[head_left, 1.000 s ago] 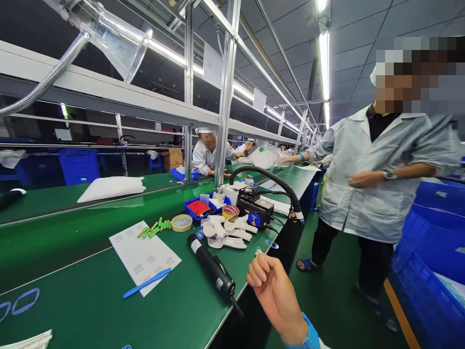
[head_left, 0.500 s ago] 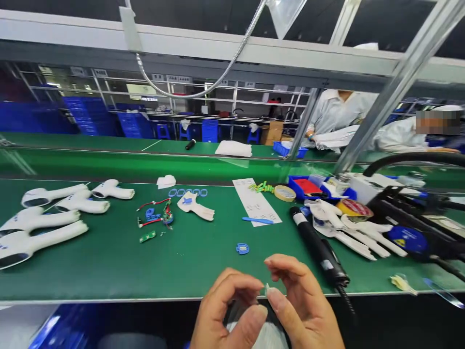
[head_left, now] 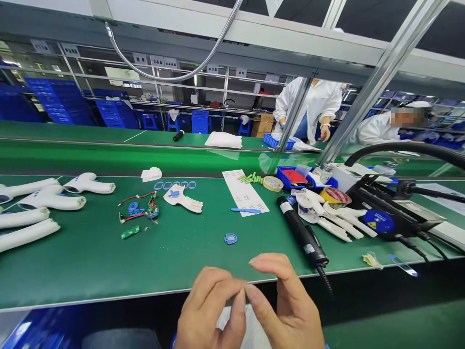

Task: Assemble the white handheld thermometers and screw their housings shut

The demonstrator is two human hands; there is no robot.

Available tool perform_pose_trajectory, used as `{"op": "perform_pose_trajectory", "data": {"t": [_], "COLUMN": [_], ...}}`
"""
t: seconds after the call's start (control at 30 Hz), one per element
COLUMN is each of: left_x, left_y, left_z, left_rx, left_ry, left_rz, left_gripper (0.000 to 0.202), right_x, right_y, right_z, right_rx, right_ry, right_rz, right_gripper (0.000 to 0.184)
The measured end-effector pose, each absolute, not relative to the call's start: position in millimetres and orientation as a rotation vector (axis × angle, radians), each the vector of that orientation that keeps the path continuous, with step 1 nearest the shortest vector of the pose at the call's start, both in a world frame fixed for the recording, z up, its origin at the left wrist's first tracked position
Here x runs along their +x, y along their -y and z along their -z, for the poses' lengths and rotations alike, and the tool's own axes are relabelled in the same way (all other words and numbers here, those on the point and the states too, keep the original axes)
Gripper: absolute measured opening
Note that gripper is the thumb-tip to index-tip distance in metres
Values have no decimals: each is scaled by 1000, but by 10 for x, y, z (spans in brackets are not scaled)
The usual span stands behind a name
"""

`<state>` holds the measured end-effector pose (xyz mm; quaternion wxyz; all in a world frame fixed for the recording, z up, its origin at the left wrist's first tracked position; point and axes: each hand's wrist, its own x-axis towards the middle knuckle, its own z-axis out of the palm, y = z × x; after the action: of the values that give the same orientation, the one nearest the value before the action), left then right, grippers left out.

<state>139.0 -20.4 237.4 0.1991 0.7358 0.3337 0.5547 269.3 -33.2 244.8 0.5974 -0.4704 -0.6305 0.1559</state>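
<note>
Both my hands meet at the bench's front edge. My left hand [head_left: 214, 310] is closed, thumb against index fingertip; whatever the pinch holds is too small or hidden to make out. The thumb tip of my right hand [head_left: 290, 305] touches those fingertips, while its index finger stays raised and apart from the thumb. Beyond them on the green bench lies a small blue plastic part [head_left: 230, 238] with a pale piece in its middle. Farther off sit a white handle-shaped shell [head_left: 183, 198] bearing a blue piece and a blue stick [head_left: 246, 211] on a paper sheet [head_left: 241, 191].
White housings [head_left: 54, 198] lie at left, near a wired circuit board [head_left: 152, 212] and a green board [head_left: 130, 232]. At right are a black electric screwdriver [head_left: 303, 235], white shells [head_left: 327, 213], a tape roll [head_left: 272, 183] and blue trays [head_left: 286, 177]. Two people are across the bench.
My left thumb and index finger have closed together at my right thumb tip, where a tiny translucent bit showed before. The view has shifted right. A person opposite has moved.
</note>
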Motion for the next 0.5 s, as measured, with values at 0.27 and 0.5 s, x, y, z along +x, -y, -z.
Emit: {"op": "perform_pose_trajectory", "data": {"t": [0.27, 0.5], "left_x": [1085, 1123], "left_y": [15, 41], "left_z": [-2338, -2388], "left_rx": [2179, 1761], "left_ry": [-1275, -1079], "left_rz": [-1639, -1383], "left_gripper": [10, 14], "right_x": [2813, 2725], "right_y": [374, 309], "right_z": [-2526, -2477], "right_rx": [-995, -1065], "right_ry": [1415, 1498], "right_rz": [-494, -673], "right_gripper": [15, 19]}}
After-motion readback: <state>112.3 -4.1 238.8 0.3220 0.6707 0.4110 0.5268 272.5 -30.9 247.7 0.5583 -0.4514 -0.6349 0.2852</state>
